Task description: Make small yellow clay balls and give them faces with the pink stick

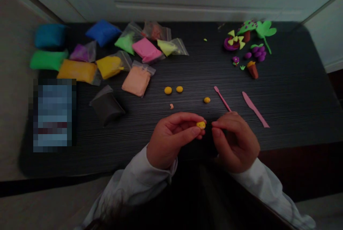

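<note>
My left hand (171,138) pinches a small yellow clay ball (200,125) with dark specks between thumb and fingertips. Just to the right, my right hand (235,140) is closed, its thumb and index fingertip together; anything between them is too small to make out. Beyond the hands lies another speckled yellow ball (207,100). Two plain yellow balls (168,90) rest farther left, with a tiny peach clay bit (172,106) below them. A pink clay tool (222,98) lies partly behind my right hand, and a pink clay knife (255,109) is right of it.
Several bags of coloured clay, including a peach one (136,79) and a black one (107,106), cover the table's left side. A blurred-out rectangular object (55,115) lies at the left edge. Finished clay pieces, such as purple grapes (259,54), sit at the back right.
</note>
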{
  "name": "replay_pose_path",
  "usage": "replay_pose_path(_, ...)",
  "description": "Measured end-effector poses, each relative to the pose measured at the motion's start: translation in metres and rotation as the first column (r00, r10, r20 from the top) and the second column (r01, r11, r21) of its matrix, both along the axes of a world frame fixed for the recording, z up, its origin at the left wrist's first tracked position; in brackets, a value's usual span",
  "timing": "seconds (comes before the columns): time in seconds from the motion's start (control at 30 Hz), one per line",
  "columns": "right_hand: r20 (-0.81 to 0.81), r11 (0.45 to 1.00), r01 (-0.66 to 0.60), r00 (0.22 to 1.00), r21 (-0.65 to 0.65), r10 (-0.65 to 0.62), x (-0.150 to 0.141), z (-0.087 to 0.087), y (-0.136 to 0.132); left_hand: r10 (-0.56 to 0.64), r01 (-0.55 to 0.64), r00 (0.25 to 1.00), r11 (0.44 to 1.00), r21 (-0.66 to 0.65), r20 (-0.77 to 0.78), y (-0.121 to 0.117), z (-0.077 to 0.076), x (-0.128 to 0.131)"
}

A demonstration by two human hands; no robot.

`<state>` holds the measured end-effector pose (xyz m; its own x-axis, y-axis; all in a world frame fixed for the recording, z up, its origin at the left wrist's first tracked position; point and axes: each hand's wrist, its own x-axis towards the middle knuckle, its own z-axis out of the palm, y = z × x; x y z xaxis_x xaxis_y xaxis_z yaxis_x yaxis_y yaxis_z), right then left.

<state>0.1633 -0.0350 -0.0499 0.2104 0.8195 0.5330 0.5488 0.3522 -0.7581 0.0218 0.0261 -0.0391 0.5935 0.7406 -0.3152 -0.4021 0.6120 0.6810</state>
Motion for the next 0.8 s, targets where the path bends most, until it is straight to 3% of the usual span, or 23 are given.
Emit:
replay_pose_path(0.07, 0.043, 0.995, 0.087, 0.995, -0.039, -0.085, 0.003, 0.0, 0.001, 0.028, -0.028, 1.0, 0.999, -0.017, 0.001, 0.001, 0.0, -0.001)
replay_pose_path(0.17, 0.28, 0.948, 0.269, 0.936, -0.169, -0.215, 0.011, 0.002, 0.009, 0.081, -0.082, 0.997, 0.994, -0.073, -0.017, 0.002, -0.001, -0.002)
replay_pose_path(0.23, 0.448, 0.906, 0.35, 0.867, -0.237, -0.217, 0.017, 0.003, 0.018, 0.102, -0.105, 0.994, 0.989, -0.109, -0.026, 0.003, -0.002, -0.002)
replay_pose_path(0.33, 0.576, 0.872, 0.388, 0.801, -0.298, -0.16, 0.022, 0.001, 0.031, 0.131, -0.134, 0.991, 0.982, -0.136, -0.028, 0.004, -0.003, -0.002)
replay_pose_path(0.53, 0.581, 0.866, 0.357, 0.808, -0.35, -0.099, 0.019, -0.001, 0.039, 0.183, -0.186, 0.982, 0.976, -0.114, -0.039, 0.005, -0.005, -0.001)
replay_pose_path(0.7, 0.431, 0.921, 0.135, 0.902, -0.365, 0.038, 0.008, 0.029, 0.021, 0.191, -0.193, 0.981, 0.979, -0.064, -0.038, 0.004, -0.007, -0.002)
replay_pose_path(0.8, 0.404, 0.931, 0.075, 0.911, -0.357, 0.081, 0.002, 0.046, 0.012, 0.18, -0.182, 0.983, 0.982, -0.048, -0.034, 0.003, -0.008, -0.003)
